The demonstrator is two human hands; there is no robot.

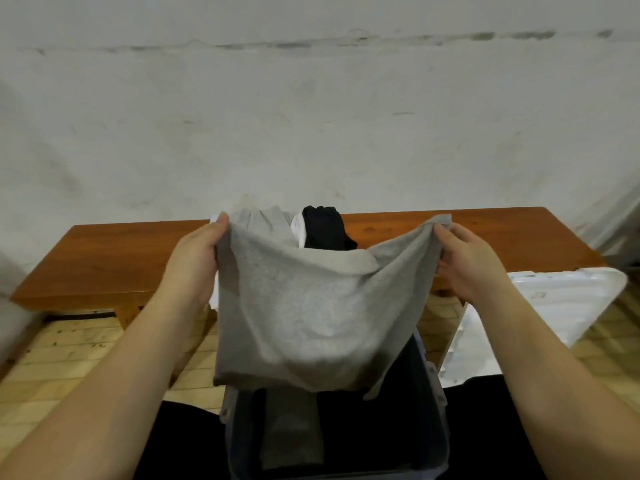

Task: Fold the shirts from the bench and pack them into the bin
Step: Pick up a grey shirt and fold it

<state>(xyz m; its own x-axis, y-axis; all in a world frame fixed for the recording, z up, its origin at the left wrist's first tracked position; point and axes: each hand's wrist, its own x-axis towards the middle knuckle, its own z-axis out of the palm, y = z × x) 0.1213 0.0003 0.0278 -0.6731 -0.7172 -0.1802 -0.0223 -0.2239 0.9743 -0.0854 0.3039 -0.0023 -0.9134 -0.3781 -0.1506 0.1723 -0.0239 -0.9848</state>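
Observation:
A grey shirt [311, 306] hangs stretched between both hands above the bin [438, 386]. My left hand [197, 258] grips its upper left corner, and my right hand [467, 261] pinches its upper right corner. The cloth sags in the middle and its lower edge hangs over the bin's far end. Inside the bin lie folded dark clothes [298, 427]. Behind the held shirt, on the wooden bench [104, 258], sits a small pile with a grey shirt [266, 223], a white piece [299, 230] and a black shirt [325, 230].
The bin's white lid [554, 306] leans at the right, beside the bench. A pale wall [311, 116] stands right behind the bench. The floor [69, 348] is light tile. My dark-clad legs [180, 431] flank the bin.

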